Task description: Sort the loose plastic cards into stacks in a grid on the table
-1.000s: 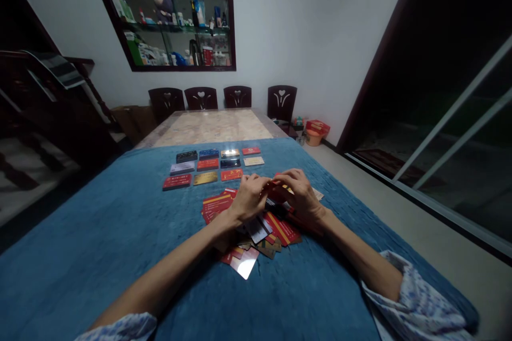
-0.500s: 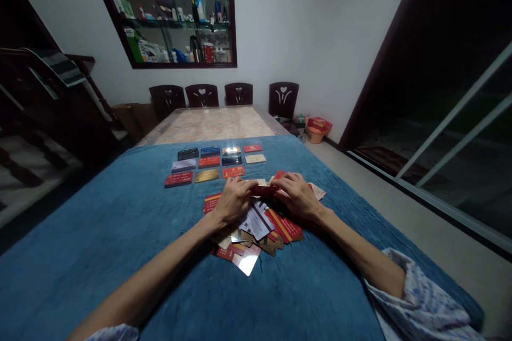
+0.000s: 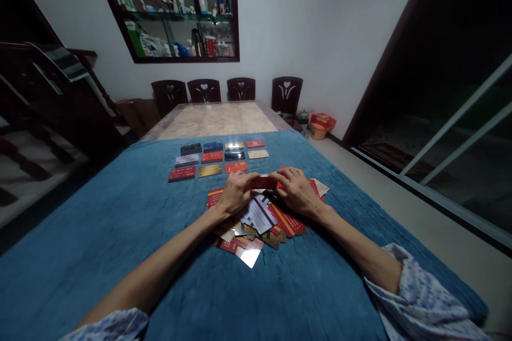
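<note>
My left hand (image 3: 235,193) and my right hand (image 3: 294,191) meet over a loose pile of cards (image 3: 260,218) on the blue cloth (image 3: 120,234). Between their fingertips they pinch a small dark red card (image 3: 264,183), held level just above the pile. The pile holds red, gold, white and mirror-like cards, partly hidden under my hands. Beyond it, cards lie in neat rows (image 3: 218,155), three rows deep.
The blue cloth covers the near end of a long marble-topped table (image 3: 216,117). Several dark chairs (image 3: 240,88) stand at its far end. A wall cabinet (image 3: 176,10) hangs above. A red basket (image 3: 323,123) sits on the floor at right, by glass sliding doors (image 3: 460,133).
My hands shifted slightly away from me and now hold the dark red card flat between them; earlier they were bunched closer over the pile. The view tilted a little.
</note>
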